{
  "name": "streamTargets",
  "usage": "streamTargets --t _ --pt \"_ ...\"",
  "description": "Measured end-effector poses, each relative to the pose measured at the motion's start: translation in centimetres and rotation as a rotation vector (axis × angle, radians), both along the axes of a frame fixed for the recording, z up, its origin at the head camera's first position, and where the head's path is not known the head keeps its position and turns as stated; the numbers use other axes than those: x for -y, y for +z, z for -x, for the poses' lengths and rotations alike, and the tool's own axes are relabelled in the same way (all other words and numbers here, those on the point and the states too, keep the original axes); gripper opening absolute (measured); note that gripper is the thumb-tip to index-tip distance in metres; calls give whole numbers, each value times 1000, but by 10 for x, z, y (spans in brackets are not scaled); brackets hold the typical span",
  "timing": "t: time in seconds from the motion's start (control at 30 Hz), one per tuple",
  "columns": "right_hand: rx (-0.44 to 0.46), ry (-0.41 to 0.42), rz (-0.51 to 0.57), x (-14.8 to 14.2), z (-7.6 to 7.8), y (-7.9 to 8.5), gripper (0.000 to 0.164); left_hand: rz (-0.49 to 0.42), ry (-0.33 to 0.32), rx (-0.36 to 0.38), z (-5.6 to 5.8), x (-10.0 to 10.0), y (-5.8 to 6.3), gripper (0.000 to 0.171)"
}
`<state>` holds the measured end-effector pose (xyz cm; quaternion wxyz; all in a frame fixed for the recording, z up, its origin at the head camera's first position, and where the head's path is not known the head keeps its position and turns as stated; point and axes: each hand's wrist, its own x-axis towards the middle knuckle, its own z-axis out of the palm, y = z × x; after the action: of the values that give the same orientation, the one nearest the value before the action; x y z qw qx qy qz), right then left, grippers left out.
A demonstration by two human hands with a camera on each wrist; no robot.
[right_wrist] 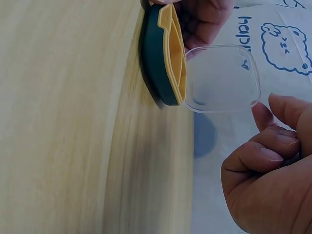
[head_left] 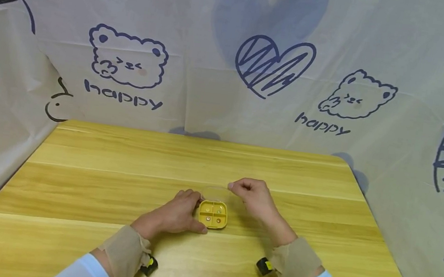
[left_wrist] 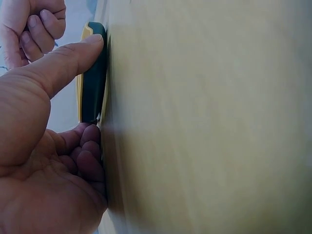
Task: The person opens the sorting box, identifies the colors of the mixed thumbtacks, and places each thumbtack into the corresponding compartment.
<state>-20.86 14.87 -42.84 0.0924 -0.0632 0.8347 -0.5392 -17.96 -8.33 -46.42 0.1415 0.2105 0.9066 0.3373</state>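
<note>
A small pill box (head_left: 213, 214) stands on the table, with a green shell and a yellow tray of several compartments, small pieces inside. Its clear lid (right_wrist: 224, 78) is raised on its hinge. My left hand (head_left: 179, 212) grips the box from the left, thumb (left_wrist: 90, 46) at the near side and fingers curled by the hinge side. My right hand (head_left: 255, 199) is above and right of the box. In the right wrist view its index fingertip meets the lid's upper corner; the thumb stands a little apart and the other fingers curl inward.
The wood-grain table (head_left: 99, 156) runs back to a white cloth (head_left: 195, 84) printed with hearts and bears. More cloth hangs at both sides. Black wrist-worn devices (head_left: 264, 266) sit under the forearms, close over the table.
</note>
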Motion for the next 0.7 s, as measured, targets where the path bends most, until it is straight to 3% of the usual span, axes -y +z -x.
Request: streamTargets --t 0.3,0.7 --pt "-29 43 -32 -1 -6 -1 32 24 -2 0 0 0 0 77" --pt "4 161 -103 -2 -23 -8 18 24 -15 -16 1 1 -1 73"
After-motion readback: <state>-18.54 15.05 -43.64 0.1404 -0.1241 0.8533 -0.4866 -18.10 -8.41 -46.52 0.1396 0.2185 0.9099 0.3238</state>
